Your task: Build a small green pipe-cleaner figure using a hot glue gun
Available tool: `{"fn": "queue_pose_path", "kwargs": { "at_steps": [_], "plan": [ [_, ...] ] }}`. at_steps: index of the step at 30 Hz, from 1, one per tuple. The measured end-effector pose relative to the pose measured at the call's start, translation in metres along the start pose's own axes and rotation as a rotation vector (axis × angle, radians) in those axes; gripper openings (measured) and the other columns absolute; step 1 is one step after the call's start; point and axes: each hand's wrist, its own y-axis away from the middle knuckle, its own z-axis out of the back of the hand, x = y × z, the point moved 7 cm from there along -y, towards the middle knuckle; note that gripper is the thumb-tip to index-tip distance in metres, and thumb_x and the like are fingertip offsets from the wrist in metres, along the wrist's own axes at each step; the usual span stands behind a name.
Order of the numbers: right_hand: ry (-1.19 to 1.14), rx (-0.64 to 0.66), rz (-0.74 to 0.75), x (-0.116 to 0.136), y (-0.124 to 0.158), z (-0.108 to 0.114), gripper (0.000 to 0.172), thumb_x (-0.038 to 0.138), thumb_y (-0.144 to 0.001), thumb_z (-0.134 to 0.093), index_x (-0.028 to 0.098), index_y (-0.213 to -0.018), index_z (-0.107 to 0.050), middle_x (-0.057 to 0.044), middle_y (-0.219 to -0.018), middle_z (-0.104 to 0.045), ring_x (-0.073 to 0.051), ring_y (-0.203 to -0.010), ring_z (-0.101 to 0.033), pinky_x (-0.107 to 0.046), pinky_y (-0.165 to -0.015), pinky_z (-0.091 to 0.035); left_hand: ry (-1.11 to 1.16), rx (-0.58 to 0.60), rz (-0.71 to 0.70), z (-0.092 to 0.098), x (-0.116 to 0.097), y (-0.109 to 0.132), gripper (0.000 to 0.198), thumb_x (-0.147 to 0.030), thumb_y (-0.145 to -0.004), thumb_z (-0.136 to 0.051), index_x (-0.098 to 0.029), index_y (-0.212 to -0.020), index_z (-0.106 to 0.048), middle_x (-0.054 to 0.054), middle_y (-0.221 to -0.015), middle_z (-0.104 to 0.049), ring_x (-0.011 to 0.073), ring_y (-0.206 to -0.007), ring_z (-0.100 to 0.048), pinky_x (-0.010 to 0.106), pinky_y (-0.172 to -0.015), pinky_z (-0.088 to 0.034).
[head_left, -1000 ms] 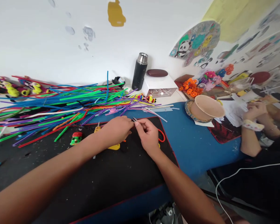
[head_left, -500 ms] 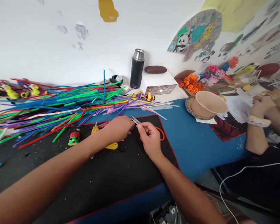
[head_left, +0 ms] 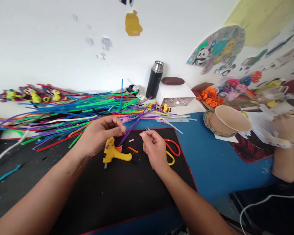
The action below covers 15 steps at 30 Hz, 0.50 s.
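My left hand [head_left: 100,133] is raised over the back of the black mat, thumb and fingertips pinched on something too small to make out. Facing it, my right hand [head_left: 155,148] is closed, its thumb against the forefinger; what it holds, if anything, is hidden. Behind my right hand lie scissors [head_left: 177,148] with red and yellow handles, a blade tip showing past the knuckles. A yellow glue gun [head_left: 119,155] rests below my left fingers. Nearby are a short orange piece [head_left: 133,149] and a small pink piece [head_left: 131,140]. Purple pipe cleaners [head_left: 134,125] reach between my hands.
Many coloured pipe cleaners [head_left: 88,107] pile along the wall, with small figures [head_left: 31,93] behind. A black thermos [head_left: 155,80], a white box [head_left: 176,93] and a beige bowl [head_left: 232,119] stand at the back. A co-worker's hands [head_left: 285,125] are at the right.
My hands have moved apart, the left one up and left, uncovering the glue gun. My right hand has shifted left across the scissors, showing more of their handles. The camera view has shifted.
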Motion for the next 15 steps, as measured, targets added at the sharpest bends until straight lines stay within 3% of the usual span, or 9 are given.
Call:
{"fn": "queue_pose_path", "kwargs": {
  "at_steps": [3, 6, 11, 15],
  "plan": [
    [-0.056, 0.045, -0.028, 0.001, -0.007, -0.03, 0.036, 0.054, -0.087, -0.084, 0.021, -0.085, -0.07, 0.012, -0.053, -0.039, -0.007, -0.043, -0.03, -0.023, -0.043, -0.023, 0.239, -0.104, 0.019, 0.021, -0.005, 0.005, 0.045, -0.049, -0.061, -0.106, -0.019, -0.077, -0.076, 0.001, -0.076, -0.071, 0.0159, -0.07, -0.065, 0.028, -0.071, -0.053],
    [-0.117, 0.117, -0.06, 0.002, -0.012, -0.062, 0.033, 0.051, -0.087, -0.084, 0.021, -0.085, -0.07, 0.011, -0.052, -0.041, -0.007, -0.042, -0.031, -0.023, -0.043, -0.024, 0.284, -0.138, 0.02, 0.031, -0.006, 0.005, 0.048, -0.05, -0.056, -0.109, -0.018, -0.074, -0.078, 0.001, -0.075, -0.072, 0.0155, -0.071, -0.065, 0.027, -0.071, -0.052],
    [-0.182, 0.173, -0.097, -0.004, -0.016, -0.097, 0.035, 0.053, -0.085, -0.086, 0.022, -0.085, -0.069, 0.012, -0.05, -0.042, -0.007, -0.041, -0.03, -0.023, -0.043, -0.023, 0.264, -0.148, 0.001, 0.047, -0.001, 0.008, 0.046, -0.051, -0.059, -0.108, -0.019, -0.075, -0.079, 0.001, -0.077, -0.072, 0.0146, -0.073, -0.063, 0.026, -0.071, -0.051],
    [-0.183, 0.202, -0.123, -0.013, -0.015, -0.105, 0.041, 0.058, -0.084, -0.086, 0.022, -0.084, -0.068, 0.011, -0.049, -0.042, -0.007, -0.041, -0.031, -0.023, -0.043, -0.025, 0.229, -0.107, -0.007, 0.049, 0.006, 0.012, 0.042, -0.05, -0.065, -0.106, -0.02, -0.076, -0.08, 0.0, -0.078, -0.072, 0.0144, -0.076, -0.062, 0.025, -0.074, -0.05]
  ]
}}
